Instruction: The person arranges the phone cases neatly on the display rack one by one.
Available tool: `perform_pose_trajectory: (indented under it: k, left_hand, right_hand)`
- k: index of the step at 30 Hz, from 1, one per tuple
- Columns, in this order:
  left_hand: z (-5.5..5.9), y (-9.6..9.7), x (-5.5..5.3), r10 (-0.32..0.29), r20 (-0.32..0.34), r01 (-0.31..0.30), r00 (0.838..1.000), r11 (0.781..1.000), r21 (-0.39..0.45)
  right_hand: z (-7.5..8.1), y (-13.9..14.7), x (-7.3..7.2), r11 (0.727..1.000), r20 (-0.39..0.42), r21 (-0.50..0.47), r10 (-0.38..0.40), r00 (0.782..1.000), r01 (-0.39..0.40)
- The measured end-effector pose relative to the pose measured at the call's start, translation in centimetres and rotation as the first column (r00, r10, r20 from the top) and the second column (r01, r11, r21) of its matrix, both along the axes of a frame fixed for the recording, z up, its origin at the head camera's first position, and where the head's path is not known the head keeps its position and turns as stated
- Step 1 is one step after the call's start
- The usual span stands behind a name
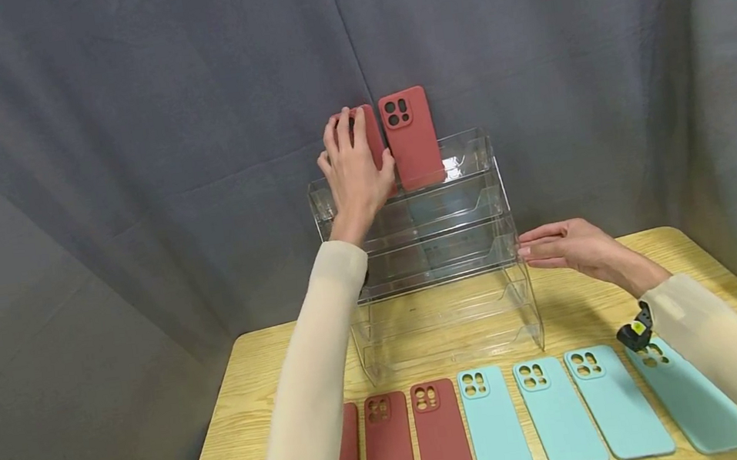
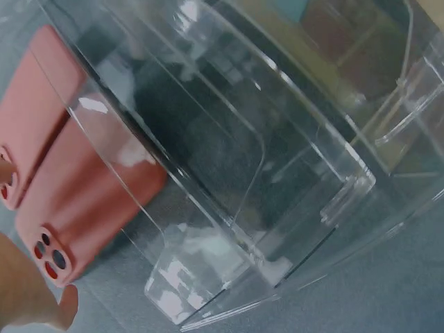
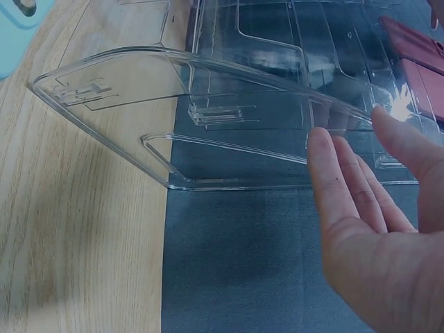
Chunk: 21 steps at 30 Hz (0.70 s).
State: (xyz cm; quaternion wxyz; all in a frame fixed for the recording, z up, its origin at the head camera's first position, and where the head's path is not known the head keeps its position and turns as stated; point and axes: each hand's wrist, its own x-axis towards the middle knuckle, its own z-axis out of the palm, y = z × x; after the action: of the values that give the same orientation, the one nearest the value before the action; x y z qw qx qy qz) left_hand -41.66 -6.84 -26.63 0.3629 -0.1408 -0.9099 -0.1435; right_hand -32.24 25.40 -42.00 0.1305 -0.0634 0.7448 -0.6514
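Observation:
A clear tiered acrylic rack (image 1: 435, 237) stands on the table. Two red phone cases lean upright in its top tier: the left case (image 1: 373, 136) is partly covered by my left hand (image 1: 355, 166), the right one (image 1: 414, 138) stands beside it. My left fingers spread over the upper part of the left case, with the thumb out to the right. In the left wrist view, that thumb (image 2: 66, 309) shows apart from the cases. My right hand (image 1: 573, 246), fingers extended, is at the rack's right side panel; contact is hard to tell.
Along the table's front lies a row of phone cases: several red ones (image 1: 443, 434), one partly behind my left sleeve, then several light blue ones (image 1: 495, 423). My right sleeve overlaps the rightmost blue case (image 1: 702, 404). A grey curtain (image 1: 187, 129) hangs behind the rack.

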Motion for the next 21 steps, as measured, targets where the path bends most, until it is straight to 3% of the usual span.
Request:
perform_pose_trajectory:
  k: [5, 11, 16, 21]
  left_hand:
    - [-1.6, -0.7, 1.9, -0.052, -0.037, 0.054, 0.998, 0.997, 0.059]
    - [-4.2, -2.5, 4.9, -0.144, -0.007, 0.144, 0.990, 0.983, 0.111]
    - [-5.9, -5.0, 7.6, -0.249, 0.086, 0.238, 0.965, 0.964, 0.118]
    - [-7.2, -8.0, 10.0, -0.301, 0.225, 0.278, 0.927, 0.952, 0.127]
  right_hand:
    - [-0.1, -0.3, -0.1, 1.000, -0.007, 0.000, 0.005, 1.000, -0.005]
    - [-0.2, -0.3, -0.2, 1.000, -0.009, 0.021, 0.010, 1.000, -0.010]
    - [-0.3, -0.4, -0.2, 1.000, -0.004, 0.026, 0.007, 1.000, -0.007]
    - [-0.4, -0.3, -0.2, 0.999, -0.006, 0.036, 0.012, 1.000, -0.012]
